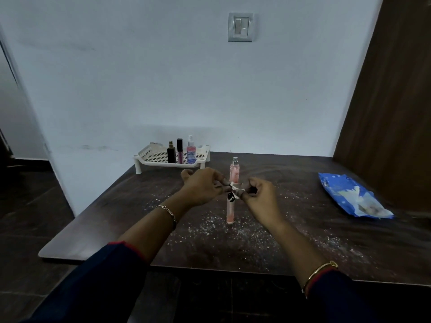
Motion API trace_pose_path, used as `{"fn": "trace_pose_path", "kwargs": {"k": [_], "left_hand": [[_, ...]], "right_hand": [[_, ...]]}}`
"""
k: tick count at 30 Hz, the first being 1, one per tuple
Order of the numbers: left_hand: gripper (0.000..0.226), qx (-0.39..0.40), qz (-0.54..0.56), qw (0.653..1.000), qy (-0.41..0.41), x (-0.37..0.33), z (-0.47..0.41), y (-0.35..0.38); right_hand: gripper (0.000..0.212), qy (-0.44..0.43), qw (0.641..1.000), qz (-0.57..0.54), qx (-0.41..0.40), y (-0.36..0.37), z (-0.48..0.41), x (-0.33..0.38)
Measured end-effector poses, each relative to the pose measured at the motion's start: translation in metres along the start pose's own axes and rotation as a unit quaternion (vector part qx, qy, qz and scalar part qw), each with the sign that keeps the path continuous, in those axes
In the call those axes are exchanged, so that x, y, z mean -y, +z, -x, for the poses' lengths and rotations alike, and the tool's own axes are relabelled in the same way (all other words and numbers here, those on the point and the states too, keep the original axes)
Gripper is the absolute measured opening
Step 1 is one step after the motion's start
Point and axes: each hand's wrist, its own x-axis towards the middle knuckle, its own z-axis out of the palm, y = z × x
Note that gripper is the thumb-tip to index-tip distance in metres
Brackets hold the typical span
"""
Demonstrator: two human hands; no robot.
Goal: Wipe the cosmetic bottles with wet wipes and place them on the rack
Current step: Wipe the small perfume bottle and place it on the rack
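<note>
Hands meet mid-frame: left hand (203,185) and right hand (258,194) each pinch the crumpled wet wipe (236,188) in a tight grip, at the top of a slim pink bottle (230,210) standing on the surface (303,241); rack (144,155) beyond, upper left.

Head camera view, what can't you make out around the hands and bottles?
Head view:
Top of the slim pink bottle: partly hidden by the wet wipe pinched between left hand and right hand.
Base of the pink spray bottle: behind the wipe.
Labels of the three bottles on the rack: too small.
Print on the blue wipes pack: blurred.
</note>
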Motion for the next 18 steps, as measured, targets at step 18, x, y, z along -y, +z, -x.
{"fn": "trace_pose_path", "kwargs": {"k": [18], "left_hand": [[0.018,-0.030,0.027,0.999,-0.016,0.009,0.011,-0.005]], "right_hand": [[0.010,0.070,0.989,-0.099,-0.086,0.044,0.028,0.000]]}}
